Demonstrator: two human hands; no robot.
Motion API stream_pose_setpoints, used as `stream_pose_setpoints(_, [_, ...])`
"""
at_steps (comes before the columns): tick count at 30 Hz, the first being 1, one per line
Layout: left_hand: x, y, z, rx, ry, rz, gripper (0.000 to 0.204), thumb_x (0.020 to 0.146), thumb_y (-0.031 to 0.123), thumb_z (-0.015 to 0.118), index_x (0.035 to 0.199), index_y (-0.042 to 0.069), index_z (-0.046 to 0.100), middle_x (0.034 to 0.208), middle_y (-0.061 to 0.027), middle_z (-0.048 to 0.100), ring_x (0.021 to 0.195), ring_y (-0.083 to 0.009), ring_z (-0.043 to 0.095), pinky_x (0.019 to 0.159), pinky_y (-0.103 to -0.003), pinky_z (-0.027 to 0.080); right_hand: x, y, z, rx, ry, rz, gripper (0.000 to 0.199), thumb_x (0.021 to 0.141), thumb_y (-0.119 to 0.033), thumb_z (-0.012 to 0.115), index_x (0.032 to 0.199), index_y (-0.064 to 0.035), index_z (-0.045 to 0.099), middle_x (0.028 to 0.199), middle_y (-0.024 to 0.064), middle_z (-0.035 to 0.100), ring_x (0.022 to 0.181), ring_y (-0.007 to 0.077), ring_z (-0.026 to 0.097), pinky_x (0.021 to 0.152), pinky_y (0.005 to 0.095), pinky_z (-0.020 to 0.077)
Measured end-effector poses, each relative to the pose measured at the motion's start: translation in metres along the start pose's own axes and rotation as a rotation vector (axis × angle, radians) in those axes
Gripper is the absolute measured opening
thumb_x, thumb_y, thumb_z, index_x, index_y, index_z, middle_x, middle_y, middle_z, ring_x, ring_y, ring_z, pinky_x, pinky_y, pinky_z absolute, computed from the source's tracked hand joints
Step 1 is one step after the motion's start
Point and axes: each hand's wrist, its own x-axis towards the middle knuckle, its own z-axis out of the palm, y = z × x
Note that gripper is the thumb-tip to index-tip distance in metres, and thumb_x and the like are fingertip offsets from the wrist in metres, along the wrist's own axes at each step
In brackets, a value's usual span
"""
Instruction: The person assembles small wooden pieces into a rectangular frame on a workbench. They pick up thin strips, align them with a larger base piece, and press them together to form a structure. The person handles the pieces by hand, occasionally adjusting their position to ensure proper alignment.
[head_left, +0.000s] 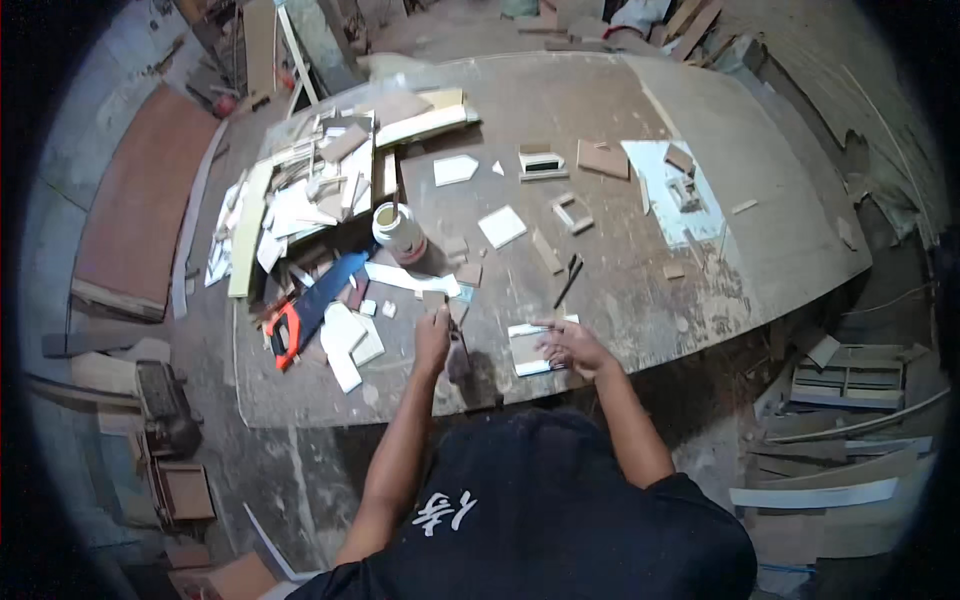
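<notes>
One white-edged panel [525,351], lower centre, appears light, stiff; grip by edges. Right hand [580,350]: fingers spread over it. Left hand [433,340]: finger state cannot be told.

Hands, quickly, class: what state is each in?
Left hand: closed, apparently on a small brown piece.
Right hand: open, over a white-edged panel; contact cannot be told.

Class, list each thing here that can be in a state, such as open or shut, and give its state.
White round jar: open, upright, brown stick in it.
Orange-handled, blue-bladed handsaw: lying down, not held.
Brown rectangular white-edged panel: flat, partly under the right grip.
Right grip: fingers partly bent; contact unclear.
Left grip: closed on a small brown flat piece.
Loose white-and-brown wooden scraps: heaped.
</notes>
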Motion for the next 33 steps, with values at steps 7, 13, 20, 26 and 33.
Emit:
stream_pose_setpoints(7, [-0.021,0.014,0.021,-0.049,0.020,-0.040,0.033,0.086,0.028,0.070,0.076,-0.003,0.070,0.062,-0.0066,0.066,0.054,-0.0100,0.055,0.054,-0.028,0.044,0.010,0.034,-0.038,-0.465,0.376,-0.106,0.037,0.083,-0.013,0.067,0.117,0.0003,0.061,0.080,0.0054,0.065,0.064,0.0109,0.060,0.057,0.0255,0.0488])
stream_pose_setpoints(13, [-0.028,0.011,0.029,-0.074,0.038,-0.070,0.022,0.076,0.019,0.081,0.075,0.000,0.070,0.067,-0.0016,0.066,0.058,-0.0073,0.054,0.054,-0.026,0.043,0.014,0.035,-0.046,-0.599,0.431,-0.243,0.033,0.082,-0.013,0.068,0.113,0.0008,0.064,0.078,0.0053,0.064,0.064,0.0122,0.060,0.059,0.0276,0.0491])
stream_pose_setpoints(20, [-0.027,0.018,0.039,-0.211,-0.053,-0.241,0.028,0.086,0.028,0.071,0.082,0.001,0.070,0.079,-0.0069,0.071,0.065,-0.0121,0.065,0.055,-0.027,0.047,0.023,0.045,-0.065,-0.830,0.554,-0.311,0.036,0.079,-0.015,0.067,0.112,-0.0015,0.065,0.087,0.0140,0.068,0.073,0.0247,0.064,0.068,0.0364,0.0523])
stream_pose_setpoints(26, [-0.017,0.006,0.026,-0.240,-0.110,-0.316,0.028,0.094,0.031,0.063,0.085,0.005,0.058,0.081,-0.0048,0.064,0.069,-0.0143,0.065,0.060,-0.027,0.048,0.025,0.041,-0.068,-1.338,0.616,-0.471,0.038,0.073,-0.012,0.066,0.110,-0.0052,0.065,0.100,0.0203,0.062,0.106,0.0410,0.053,0.097,0.0500,0.0396])
stream_pose_setpoints(33, [-0.010,0.023,0.007,-0.503,-0.256,-0.235,0.038,0.089,0.009,0.064,0.126,0.005,0.054,0.126,-0.0079,0.059,0.104,-0.0166,0.063,0.076,-0.026,0.049,0.026,0.037,-0.062,-1.381,0.693,-0.436,0.042,0.070,-0.006,0.067,0.112,-0.0089,0.064,0.114,0.0196,0.052,0.110,0.0412,0.047,0.095,0.0496,0.0413])
